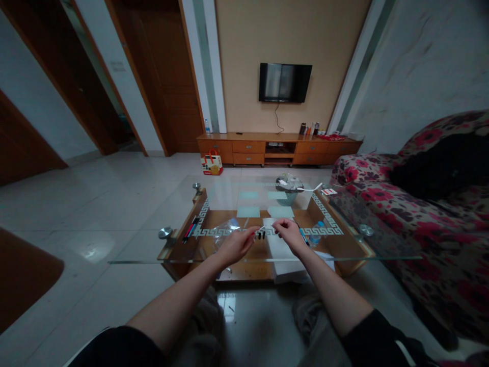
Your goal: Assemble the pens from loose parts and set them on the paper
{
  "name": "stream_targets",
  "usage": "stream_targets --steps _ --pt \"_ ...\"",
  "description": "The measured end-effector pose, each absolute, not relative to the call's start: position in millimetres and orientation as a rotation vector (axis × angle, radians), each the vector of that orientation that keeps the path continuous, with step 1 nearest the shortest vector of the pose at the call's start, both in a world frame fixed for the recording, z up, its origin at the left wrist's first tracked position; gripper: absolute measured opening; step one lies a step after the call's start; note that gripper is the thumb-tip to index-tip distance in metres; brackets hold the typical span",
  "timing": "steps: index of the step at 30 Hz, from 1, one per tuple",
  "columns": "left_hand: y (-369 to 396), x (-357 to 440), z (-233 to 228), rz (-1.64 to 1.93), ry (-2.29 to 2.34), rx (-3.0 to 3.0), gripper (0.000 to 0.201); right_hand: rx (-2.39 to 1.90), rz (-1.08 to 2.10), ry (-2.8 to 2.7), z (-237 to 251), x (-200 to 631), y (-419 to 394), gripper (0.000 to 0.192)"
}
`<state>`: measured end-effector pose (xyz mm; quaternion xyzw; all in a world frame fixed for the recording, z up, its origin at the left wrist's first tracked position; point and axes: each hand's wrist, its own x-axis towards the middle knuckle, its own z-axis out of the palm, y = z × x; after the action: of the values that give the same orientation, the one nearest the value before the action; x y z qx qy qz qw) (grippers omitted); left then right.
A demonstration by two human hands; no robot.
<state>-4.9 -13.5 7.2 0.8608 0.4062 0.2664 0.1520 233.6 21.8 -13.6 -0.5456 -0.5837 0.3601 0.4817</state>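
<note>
So the person is sitting at a low clear glass-topped coffee table (153, 255) with a wooden shelf underneath, both arms stretched out over it. The left hand (237, 245) is curled narrow, fingertips pinched on one end of a thin white strip or cord (261, 229), and the right hand (289, 235) is pinched the same way just across from it. Honestly it's dim and tiny from here, so I can't tell if the right hand has the other end of that strip or something else.

Right between the hands, on the glass, sits a small cluster of dark pen-like pieces (260, 235). A crinkly clear plastic bag (227, 228) lies just left of the left hand, and a white sheet of paper (280, 247) is under the right one. A few red and black pens (190, 230) lie near the table's left edge, untouched.

My guess is it's early-to-mid: bag open, bits laid out, nothing looks finished.
</note>
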Motion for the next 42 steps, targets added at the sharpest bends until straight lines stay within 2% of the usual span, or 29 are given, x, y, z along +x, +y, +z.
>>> stream_targets --steps 8,15,23,42 --pt "-13 -5 10 0.76 1.146 2.472 0.04 -1.521 0.489 -1.872 -39 245 29 0.019" --pt "-15 -5 13 0.764 1.129 2.461 0.039 -1.5 0.376 -1.966 -51 236 31 0.022" --pt "-15 -6 9 0.745 1.161 2.454 0.038 -1.561 0.361 -2.048 -52 238 31 0.015" --pt "-14 -8 9 0.776 1.116 2.445 0.04 -1.588 0.367 -1.937 -43 242 31 0.017"
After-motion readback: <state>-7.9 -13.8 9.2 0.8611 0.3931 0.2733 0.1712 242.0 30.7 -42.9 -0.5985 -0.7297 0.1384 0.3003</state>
